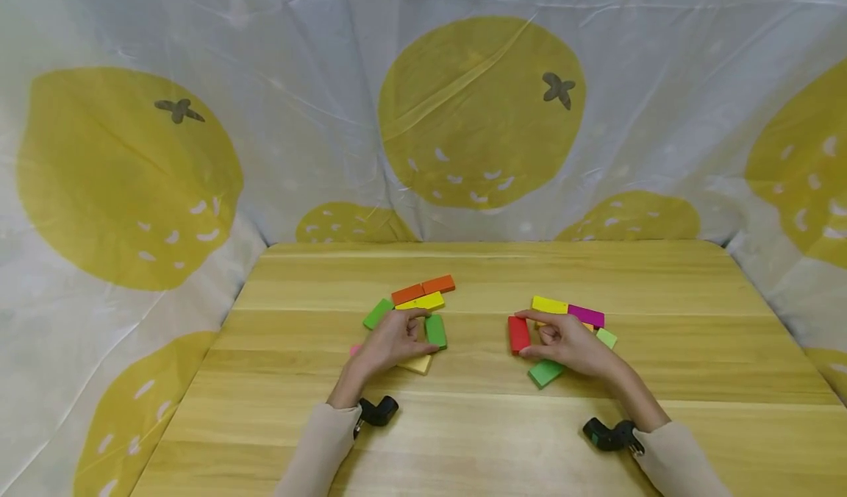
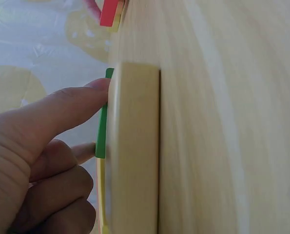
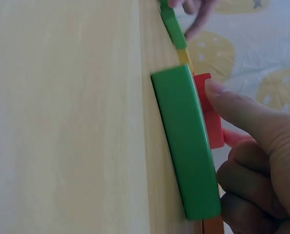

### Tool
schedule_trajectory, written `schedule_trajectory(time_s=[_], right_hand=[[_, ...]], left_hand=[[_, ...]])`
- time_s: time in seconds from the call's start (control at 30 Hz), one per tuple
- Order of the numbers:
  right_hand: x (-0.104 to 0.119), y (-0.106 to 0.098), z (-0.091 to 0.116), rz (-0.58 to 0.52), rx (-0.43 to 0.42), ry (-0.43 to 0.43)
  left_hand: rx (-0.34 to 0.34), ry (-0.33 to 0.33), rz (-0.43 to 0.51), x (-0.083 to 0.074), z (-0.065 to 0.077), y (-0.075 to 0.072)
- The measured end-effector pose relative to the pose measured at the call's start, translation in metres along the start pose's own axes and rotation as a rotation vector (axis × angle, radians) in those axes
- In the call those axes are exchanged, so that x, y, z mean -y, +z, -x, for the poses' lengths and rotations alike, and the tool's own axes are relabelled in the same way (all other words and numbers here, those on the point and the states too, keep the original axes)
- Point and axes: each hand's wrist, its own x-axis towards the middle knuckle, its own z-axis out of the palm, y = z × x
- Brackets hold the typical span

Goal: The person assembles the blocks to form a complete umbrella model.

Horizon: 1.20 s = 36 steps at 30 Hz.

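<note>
My left hand (image 1: 395, 340) is over the left group of coloured blocks, pinching a green block (image 1: 435, 331) between thumb and index finger by its two ends. The other fingers are curled in, and a cream block (image 2: 137, 146) stands in front in the left wrist view. On the right side, my right hand (image 1: 567, 342) holds a red block (image 1: 519, 335) the same way, thumb at the near end and index finger at the far end. A darker green block (image 1: 545, 373) lies just below that hand; it partly covers the red one in the right wrist view.
Around the left hand lie two orange blocks (image 1: 438, 284), a yellow block (image 1: 423, 302), another green block (image 1: 379, 313) and a pink edge. Yellow (image 1: 549, 304), purple (image 1: 586, 315) and light green (image 1: 606, 338) blocks surround the right hand. A lemon-print cloth (image 1: 317, 115) hangs behind the wooden table (image 1: 476, 438).
</note>
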Motion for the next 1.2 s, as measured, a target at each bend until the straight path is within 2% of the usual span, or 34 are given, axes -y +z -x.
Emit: schedule_trajectory(time_s=[0.23,0.37,0.53,0.8,0.97,1.2], right_hand=[[0.018,0.020,0.002,-0.004,0.053,-0.028],[0.030,0.034,0.005,0.054,0.046,-0.060],[0.043,0.050,0.009,0.064,0.020,-0.072],[0.050,0.066,0.012,0.137,-0.024,-0.076],[0.054,0.068,0.014,0.220,0.006,-0.054],[0.054,0.061,0.019,0.332,-0.002,-0.136]], left_hand=[[0.035,0.028,-0.044,-0.016,-0.015,0.011],[0.064,0.062,-0.082,-0.022,-0.027,0.019],[0.092,0.086,-0.094,-0.029,-0.036,0.027],[0.132,0.081,-0.052,-0.033,-0.038,0.033],[0.137,0.092,-0.023,-0.029,-0.037,0.033],[0.106,0.118,-0.055,-0.027,-0.037,0.033]])
